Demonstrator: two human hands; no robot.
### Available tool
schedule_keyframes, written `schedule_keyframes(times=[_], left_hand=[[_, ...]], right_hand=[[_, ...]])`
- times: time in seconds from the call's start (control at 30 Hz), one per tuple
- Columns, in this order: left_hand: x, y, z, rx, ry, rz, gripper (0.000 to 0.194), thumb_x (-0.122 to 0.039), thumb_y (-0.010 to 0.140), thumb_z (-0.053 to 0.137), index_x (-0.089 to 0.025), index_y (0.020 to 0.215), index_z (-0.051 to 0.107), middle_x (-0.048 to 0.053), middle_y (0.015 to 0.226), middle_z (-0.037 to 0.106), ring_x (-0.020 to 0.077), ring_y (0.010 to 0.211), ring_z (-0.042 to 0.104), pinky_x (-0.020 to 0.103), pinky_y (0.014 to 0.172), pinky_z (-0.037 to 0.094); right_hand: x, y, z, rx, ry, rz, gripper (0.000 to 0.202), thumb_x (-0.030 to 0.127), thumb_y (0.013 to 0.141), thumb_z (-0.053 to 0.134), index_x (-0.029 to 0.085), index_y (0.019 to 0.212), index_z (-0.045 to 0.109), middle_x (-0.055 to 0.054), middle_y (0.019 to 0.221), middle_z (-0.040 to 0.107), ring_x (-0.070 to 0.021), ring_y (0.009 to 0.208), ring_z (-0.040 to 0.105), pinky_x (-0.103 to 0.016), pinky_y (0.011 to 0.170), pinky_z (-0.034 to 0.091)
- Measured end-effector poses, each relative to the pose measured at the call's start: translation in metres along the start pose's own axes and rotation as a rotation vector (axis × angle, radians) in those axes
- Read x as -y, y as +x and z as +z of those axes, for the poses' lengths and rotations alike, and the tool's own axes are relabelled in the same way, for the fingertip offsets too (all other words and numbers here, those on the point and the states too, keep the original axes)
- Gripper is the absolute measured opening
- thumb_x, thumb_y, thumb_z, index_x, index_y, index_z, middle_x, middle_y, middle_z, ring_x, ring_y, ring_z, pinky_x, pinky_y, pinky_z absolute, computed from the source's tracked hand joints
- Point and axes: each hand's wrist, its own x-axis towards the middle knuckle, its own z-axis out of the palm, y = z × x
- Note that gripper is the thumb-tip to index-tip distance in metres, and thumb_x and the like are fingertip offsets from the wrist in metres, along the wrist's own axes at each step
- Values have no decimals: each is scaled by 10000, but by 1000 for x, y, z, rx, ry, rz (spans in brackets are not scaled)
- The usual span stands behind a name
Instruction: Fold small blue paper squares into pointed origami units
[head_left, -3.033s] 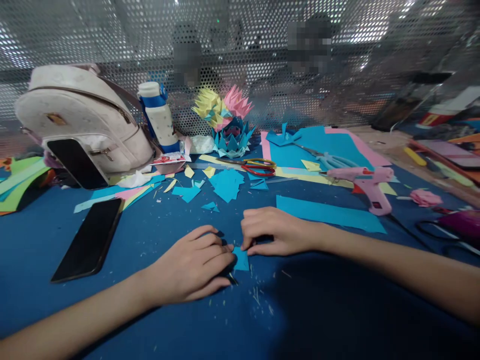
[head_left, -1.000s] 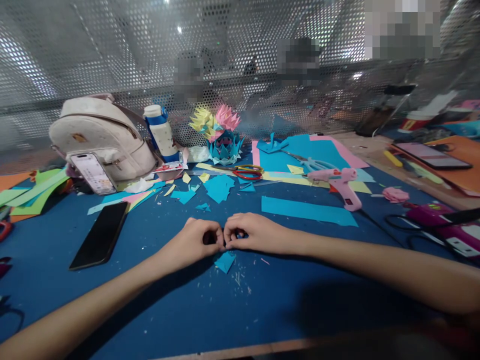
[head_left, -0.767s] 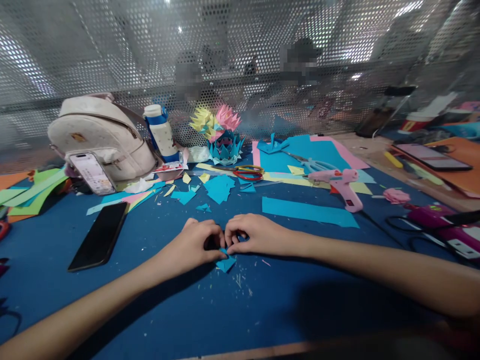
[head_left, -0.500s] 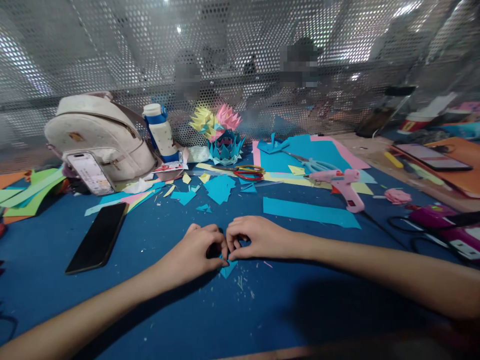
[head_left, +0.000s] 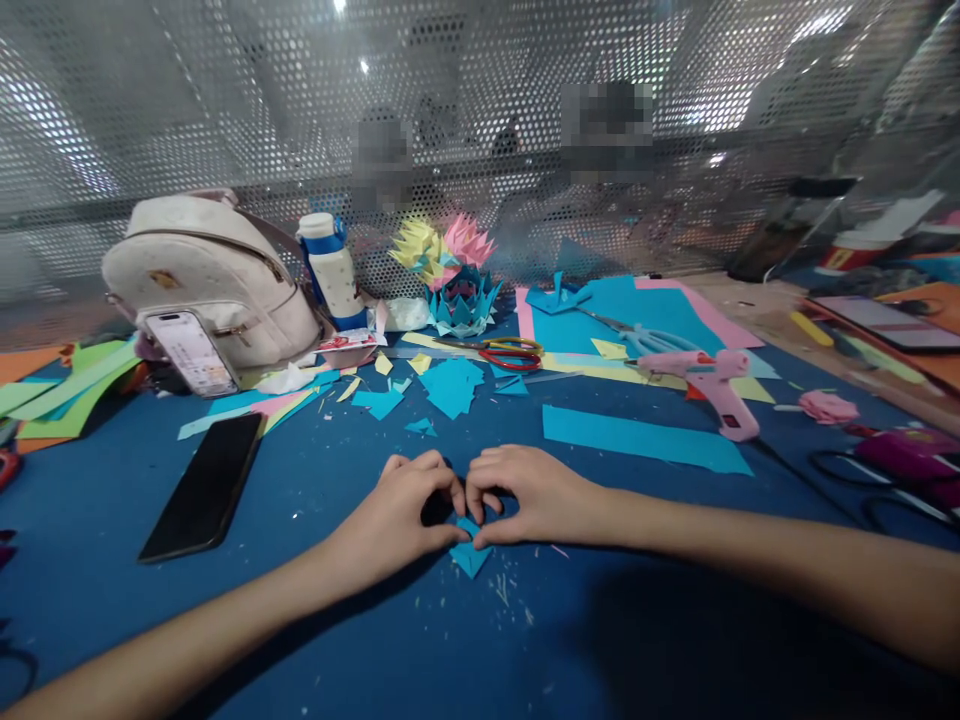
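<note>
A small folded piece of blue paper (head_left: 471,562) lies on the dark blue table in front of me. My left hand (head_left: 418,508) comes in from the left, its thumb and curled fingers closed on the paper's left side. From the right, my right hand (head_left: 529,497) pinches the opposite side, thumb tip on the paper. The fingertips nearly meet over its upper part and hide some of it. Beyond my hands are blue paper pieces (head_left: 452,386) and a long blue paper strip (head_left: 645,440).
A black phone (head_left: 202,487) lies at left, before a white backpack (head_left: 214,280) and a bottle (head_left: 334,275). Paper flowers (head_left: 465,300) stand at the back. Red-and-yellow-handled scissors (head_left: 510,352) and a pink glue gun (head_left: 712,385) with a cord are farther right.
The whole view has shifted slightly, so things sit lower and further right. My thumbs are a little farther apart, and more of the folded blue paper shows between them.
</note>
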Motion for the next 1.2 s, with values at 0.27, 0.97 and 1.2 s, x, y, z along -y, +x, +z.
schedule_keyframes(times=[0.27,0.97,1.2], left_hand=[[-4,-2,3,-38,-56,-33,77,-153,799,697,-204,790,641,-43,735,640,169,791,550,323,797,334],[-2,4,0,-256,-137,-45,164,-294,884,602,-206,754,651,-17,781,693,170,763,592,358,874,406],[0,6,0,-274,-243,-60,184,-294,865,575,-186,734,645,7,749,692,161,716,616,264,676,450]], right_hand=[[5,0,-3,24,36,-2,144,308,809,757,193,803,671,23,749,635,-142,790,575,-256,714,404],[6,1,1,-107,146,179,129,293,858,650,182,881,711,4,728,656,-111,644,543,-221,598,356],[5,1,1,-131,198,194,127,290,858,658,172,858,705,23,647,614,-100,598,514,-215,574,343]])
